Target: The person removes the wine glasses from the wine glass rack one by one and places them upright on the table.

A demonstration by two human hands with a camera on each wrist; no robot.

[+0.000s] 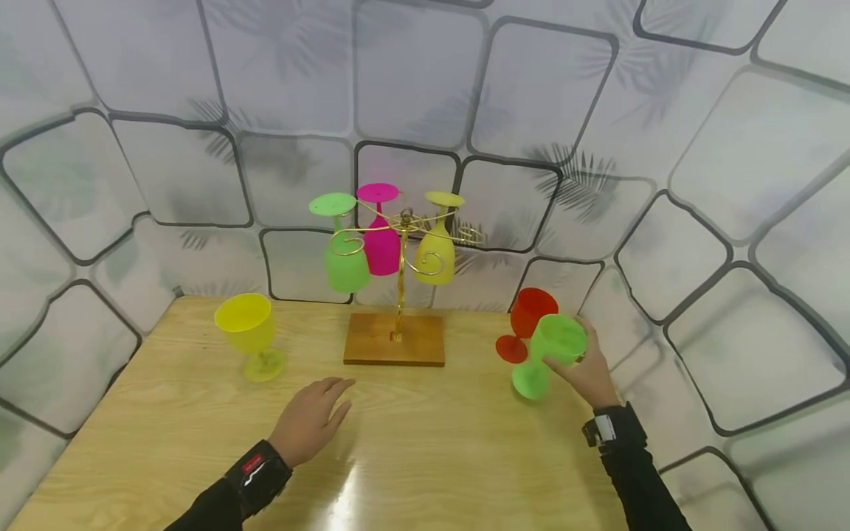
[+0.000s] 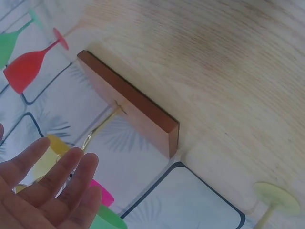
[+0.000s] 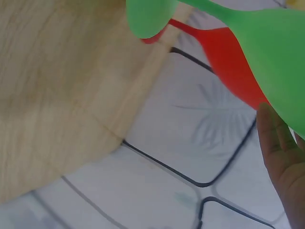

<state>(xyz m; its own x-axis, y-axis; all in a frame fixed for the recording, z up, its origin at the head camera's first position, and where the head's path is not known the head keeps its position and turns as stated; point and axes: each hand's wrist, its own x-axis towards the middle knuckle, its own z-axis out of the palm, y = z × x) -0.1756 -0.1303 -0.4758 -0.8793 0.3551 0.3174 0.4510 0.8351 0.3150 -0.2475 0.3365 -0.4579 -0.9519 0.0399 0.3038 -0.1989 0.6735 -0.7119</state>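
Note:
At the right of the table, my right hand (image 1: 589, 369) holds a green goblet (image 1: 559, 339) by its bowl, thumb on the near side and fingers around the far side. In the right wrist view the green bowl (image 3: 279, 57) hides part of those fingers. Whether its foot touches the table I cannot tell. Just behind it stands a red goblet (image 1: 533, 311). My left hand (image 1: 311, 420) is empty, its fingers extended over the table in front of the stand's wooden base (image 1: 395, 352). Green (image 1: 347, 262), magenta (image 1: 382, 247) and yellow (image 1: 436, 254) goblets hang upside down from the gold rack (image 1: 401, 287).
A yellow goblet (image 1: 247, 324) stands upright on the left of the wooden table (image 1: 425, 442). Patterned cloth walls (image 1: 418, 88) enclose the table at the back and sides. The rack's curled wire arms (image 1: 470, 236) reach outward, one to the right.

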